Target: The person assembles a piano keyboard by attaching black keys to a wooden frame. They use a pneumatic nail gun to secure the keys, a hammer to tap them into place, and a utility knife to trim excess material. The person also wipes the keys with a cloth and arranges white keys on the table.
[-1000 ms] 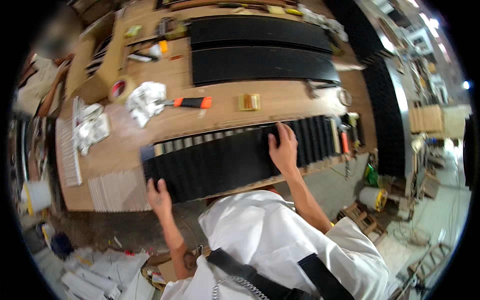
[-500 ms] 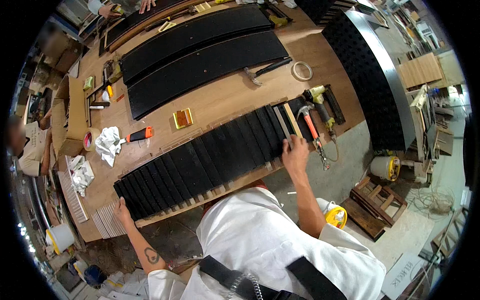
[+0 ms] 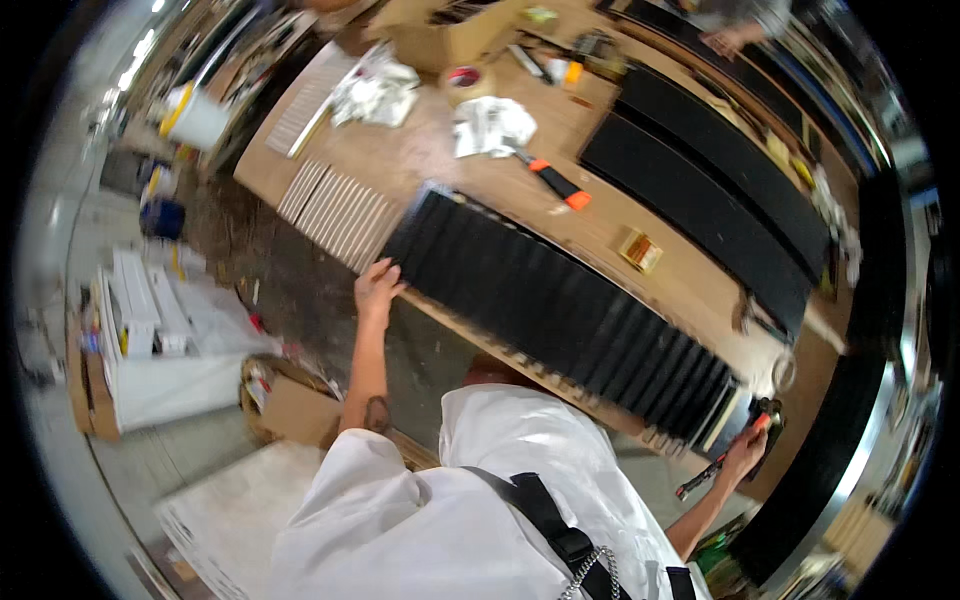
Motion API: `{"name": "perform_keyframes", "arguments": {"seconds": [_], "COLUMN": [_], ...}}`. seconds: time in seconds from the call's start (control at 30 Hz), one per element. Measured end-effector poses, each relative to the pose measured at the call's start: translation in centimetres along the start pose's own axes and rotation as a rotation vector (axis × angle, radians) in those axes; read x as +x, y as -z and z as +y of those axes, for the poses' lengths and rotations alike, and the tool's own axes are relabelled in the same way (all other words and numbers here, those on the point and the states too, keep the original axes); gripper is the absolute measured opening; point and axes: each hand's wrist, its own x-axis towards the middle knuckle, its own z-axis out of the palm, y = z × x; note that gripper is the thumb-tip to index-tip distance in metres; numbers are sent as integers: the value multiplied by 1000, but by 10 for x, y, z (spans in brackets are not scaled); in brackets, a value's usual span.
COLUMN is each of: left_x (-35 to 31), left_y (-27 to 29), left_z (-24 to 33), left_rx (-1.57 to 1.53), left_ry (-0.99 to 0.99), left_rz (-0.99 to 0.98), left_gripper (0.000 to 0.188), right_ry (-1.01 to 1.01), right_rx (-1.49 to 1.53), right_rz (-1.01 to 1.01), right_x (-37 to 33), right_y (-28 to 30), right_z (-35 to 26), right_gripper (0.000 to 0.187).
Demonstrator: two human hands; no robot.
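At the far left, a white bucket stands beyond the wooden table. On the table's left end lie pale thin strips, with a crumpled white cloth above them. The left hand touches the near left corner of the black ridged panel, which runs along the table's near edge; whether its fingers grip cannot be told. Behind, a cardboard box and a tape roll stand near each other. An orange-and-black handle and a small yellow packet lie between the panel and two long black boards. At the panel's right end, the right hand covers part of an orange-handled tool; blur hides whether it is closed.
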Motion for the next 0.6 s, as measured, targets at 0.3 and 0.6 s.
{"name": "perform_keyframes", "arguments": {"seconds": [0.3,0.6], "left_x": [-6,2], "left_y": [9,3], "left_z": [-48,-70], "left_rx": [-438,-593], "left_ry": [95,124], "left_rz": [33,47], "left_gripper": [39,33], "right_ry": [866,1719], "right_rx": [-516,-999], "right_rz": [-939,-1498], "right_x": [-171,-378], "right_y": [-293,-506], "right_z": [-373,-464], "right_gripper": [35,30]}}
